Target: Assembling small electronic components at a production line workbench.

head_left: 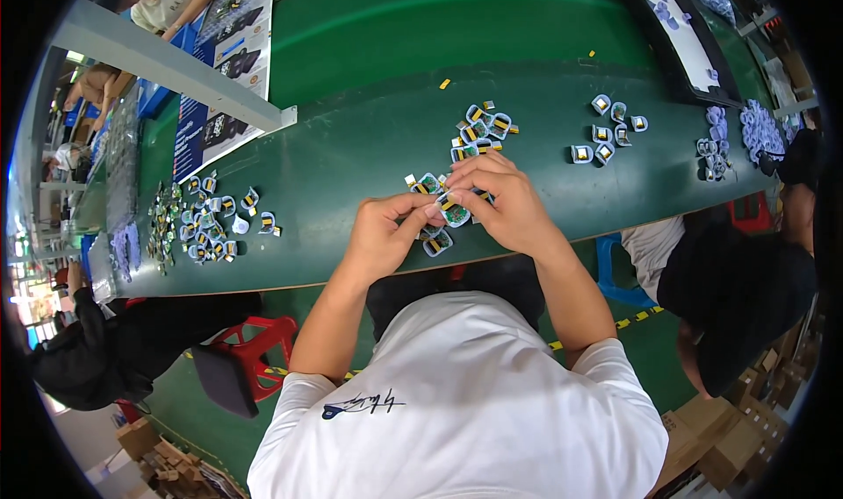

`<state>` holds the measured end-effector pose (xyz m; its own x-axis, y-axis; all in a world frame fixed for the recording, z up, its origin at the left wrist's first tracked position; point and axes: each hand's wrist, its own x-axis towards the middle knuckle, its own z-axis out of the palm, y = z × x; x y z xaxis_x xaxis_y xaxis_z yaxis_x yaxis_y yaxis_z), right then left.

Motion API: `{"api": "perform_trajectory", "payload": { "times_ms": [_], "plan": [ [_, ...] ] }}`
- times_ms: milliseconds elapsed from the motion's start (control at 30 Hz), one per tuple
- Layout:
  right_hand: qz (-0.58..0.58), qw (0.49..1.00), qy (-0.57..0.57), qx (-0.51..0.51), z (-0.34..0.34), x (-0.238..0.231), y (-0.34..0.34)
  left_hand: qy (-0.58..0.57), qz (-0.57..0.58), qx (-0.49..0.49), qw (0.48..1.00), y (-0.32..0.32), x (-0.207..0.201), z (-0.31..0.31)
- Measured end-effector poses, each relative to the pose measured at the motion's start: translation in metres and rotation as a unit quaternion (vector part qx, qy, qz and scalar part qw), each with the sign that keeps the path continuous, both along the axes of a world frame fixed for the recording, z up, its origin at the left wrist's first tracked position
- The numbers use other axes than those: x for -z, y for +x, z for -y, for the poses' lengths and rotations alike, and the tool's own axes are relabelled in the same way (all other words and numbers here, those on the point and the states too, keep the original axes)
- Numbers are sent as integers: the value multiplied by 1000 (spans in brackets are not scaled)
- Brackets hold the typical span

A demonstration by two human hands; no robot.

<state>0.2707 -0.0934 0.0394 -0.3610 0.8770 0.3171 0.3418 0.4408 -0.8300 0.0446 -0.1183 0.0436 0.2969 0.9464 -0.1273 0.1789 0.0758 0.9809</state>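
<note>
Between both hands, just above the table's near edge, is a small pale-blue plastic casing (455, 215) with a green circuit board and a yellow-and-black piece in it. My left hand (391, 227) pinches its left side between thumb and fingertips. My right hand (507, 202) is closed on its right and upper side, the fingers bent over it. Similar casings (479, 129) lie in a loose pile just beyond my fingers. A few more, such as one casing (436, 244), lie under and beside my hands, partly hidden.
More casings (208, 227) are grouped at the left beside loose small boards (164, 222). Several casings (604, 134) sit apart at the right. A black-rimmed tray (676, 34) stands at the far right, a printed poster (230, 78) at the far left. A grey metal post (176, 64) crosses the left side.
</note>
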Motion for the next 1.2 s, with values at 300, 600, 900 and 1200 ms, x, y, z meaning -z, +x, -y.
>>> {"api": "perform_trajectory", "payload": {
  "times_ms": [300, 600, 900, 1200],
  "plan": [
    [-6, 1000, -24, -17, -1, -1, 2, 14, 17, 5, 1000, -2, -1, 1],
    [17, 1000, -24, -6, 2, -7, 1, 50, -8, -1, 999, -1, 0, 2],
    [39, 992, 94, 76, 7, -2, -12, -83, 145, -62, 984, -2, 18, -6],
    [99, 974, 190, -79, -13, -19, -10, -96, 123, -17, 988, -13, 22, -12]
  ]
}}
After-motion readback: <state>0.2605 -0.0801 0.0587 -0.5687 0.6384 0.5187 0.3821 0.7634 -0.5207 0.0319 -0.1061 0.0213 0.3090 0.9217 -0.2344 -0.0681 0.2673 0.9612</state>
